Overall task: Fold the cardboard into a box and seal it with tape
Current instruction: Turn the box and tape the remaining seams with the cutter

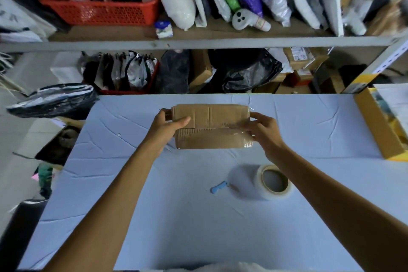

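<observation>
A brown cardboard box (pixel 212 127) sits folded on the light blue table cover (pixel 187 216), toward the far side. Clear tape runs along its top seam and wraps over the right end. My left hand (pixel 170 123) grips the box's left end, thumb on top. At the right end, my right hand (pixel 262 127) presses its fingers on the taped corner. A roll of clear tape (pixel 273 182) lies on its side near my right forearm. Just left of the roll lies a small blue-handled cutter (pixel 220 187).
An open yellow-brown carton (pixel 379 126) stands at the table's right edge. Behind the table, shelves hold a red basket (pixel 99 10), bagged goods and parcels. A black plastic bag (pixel 53 100) and an open box (pixel 59 146) sit off the left edge.
</observation>
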Action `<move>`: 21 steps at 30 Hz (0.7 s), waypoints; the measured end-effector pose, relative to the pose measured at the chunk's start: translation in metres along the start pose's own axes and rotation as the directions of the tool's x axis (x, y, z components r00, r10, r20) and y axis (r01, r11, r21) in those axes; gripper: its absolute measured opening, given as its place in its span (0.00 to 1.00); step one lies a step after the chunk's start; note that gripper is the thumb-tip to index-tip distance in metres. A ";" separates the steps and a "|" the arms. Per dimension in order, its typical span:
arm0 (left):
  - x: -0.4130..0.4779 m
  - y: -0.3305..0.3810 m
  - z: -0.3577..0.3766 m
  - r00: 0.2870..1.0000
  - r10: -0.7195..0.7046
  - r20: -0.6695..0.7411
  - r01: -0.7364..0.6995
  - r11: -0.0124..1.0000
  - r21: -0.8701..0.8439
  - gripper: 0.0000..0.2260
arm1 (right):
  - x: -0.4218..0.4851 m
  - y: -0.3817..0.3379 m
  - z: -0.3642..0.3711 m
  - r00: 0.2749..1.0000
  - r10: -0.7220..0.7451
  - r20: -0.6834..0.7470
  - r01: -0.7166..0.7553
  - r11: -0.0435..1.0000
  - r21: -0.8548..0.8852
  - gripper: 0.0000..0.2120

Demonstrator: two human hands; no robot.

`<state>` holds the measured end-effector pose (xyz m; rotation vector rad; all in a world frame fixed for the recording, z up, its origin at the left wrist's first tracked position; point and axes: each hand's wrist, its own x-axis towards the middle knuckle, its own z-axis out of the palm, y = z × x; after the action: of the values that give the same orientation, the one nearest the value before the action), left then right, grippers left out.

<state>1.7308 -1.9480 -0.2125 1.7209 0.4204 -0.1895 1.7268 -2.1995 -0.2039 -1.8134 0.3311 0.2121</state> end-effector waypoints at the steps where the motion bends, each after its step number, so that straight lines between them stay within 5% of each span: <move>1: 0.000 0.001 0.001 1.000 0.022 0.015 -0.022 1.000 -0.005 0.16 | -0.002 -0.003 -0.001 0.999 -0.001 -0.041 0.003 0.998 0.056 0.14; 5: -0.001 0.005 0.006 0.997 0.026 0.069 -0.017 0.993 -0.117 0.12 | -0.008 -0.010 -0.007 0.981 0.018 -0.194 0.032 0.968 0.248 0.20; 12: -0.012 0.012 0.019 0.999 0.022 -0.045 -0.032 0.974 -0.225 0.11 | -0.009 -0.018 -0.018 0.986 0.037 -0.161 0.020 0.943 0.333 0.09; 21: -0.040 -0.003 0.026 0.996 0.091 0.017 -0.084 0.968 -0.235 0.31 | -0.009 -0.014 -0.047 0.997 -0.023 -0.073 0.040 0.968 0.248 0.13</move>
<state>1.6954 -1.9796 -0.2056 1.4994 0.3316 -0.0956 1.7211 -2.2403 -0.1761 -1.5777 0.3611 0.0808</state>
